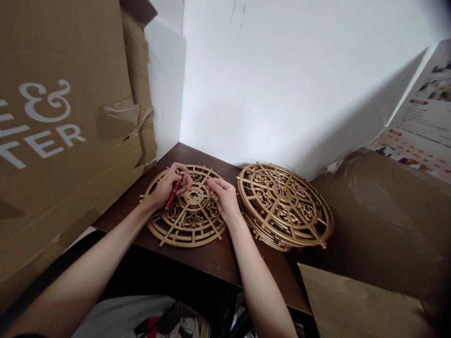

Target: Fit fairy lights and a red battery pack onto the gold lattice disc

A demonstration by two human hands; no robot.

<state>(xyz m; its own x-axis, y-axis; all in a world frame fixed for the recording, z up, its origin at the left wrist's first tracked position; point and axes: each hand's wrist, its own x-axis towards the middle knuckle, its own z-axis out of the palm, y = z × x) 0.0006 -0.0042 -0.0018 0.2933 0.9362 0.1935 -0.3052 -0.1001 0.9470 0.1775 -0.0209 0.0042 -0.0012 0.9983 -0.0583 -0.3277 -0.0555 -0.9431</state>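
Note:
A gold openwork disc (192, 244) with scrollwork and spokes lies flat on the dark wooden table. Over its left part, my left hand (172, 183) is closed on a red pen-shaped tool (174, 191), which slants across the palm. My right hand (222, 195) is above the disc's right side, thumb and fingers pinched together. What sits between those fingertips is too small to make out. Thin dark strands, perhaps wire, show near the round hub (193, 197) between the two hands.
Right of the disc stands a stack of similar gold discs (285, 206), with thin wires at the top one's centre. A large printed cardboard box (70, 56) rises on the left. More cardboard (380, 225) borders the right. Behind the table (214, 258) is a white wall (253, 94).

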